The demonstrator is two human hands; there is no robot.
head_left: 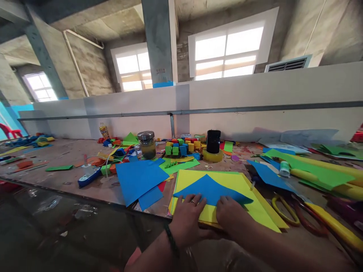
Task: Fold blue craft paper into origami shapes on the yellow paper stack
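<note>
Under left hand [189, 214] and right hand [231, 212], a matte blue paper triangle [209, 189] is laid over yellow sheets [259, 209]; the left is loosely spread, the right curled, any pinch hidden.

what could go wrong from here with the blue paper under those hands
The blue triangle might shift or crease crooked: it lies on the yellow sheets, with the left hand and right hand near its lower edge. Those sheets are fanned out, so they could slide too. If the glass jar tipped, its contents might wet the blue sheet near it.
</note>
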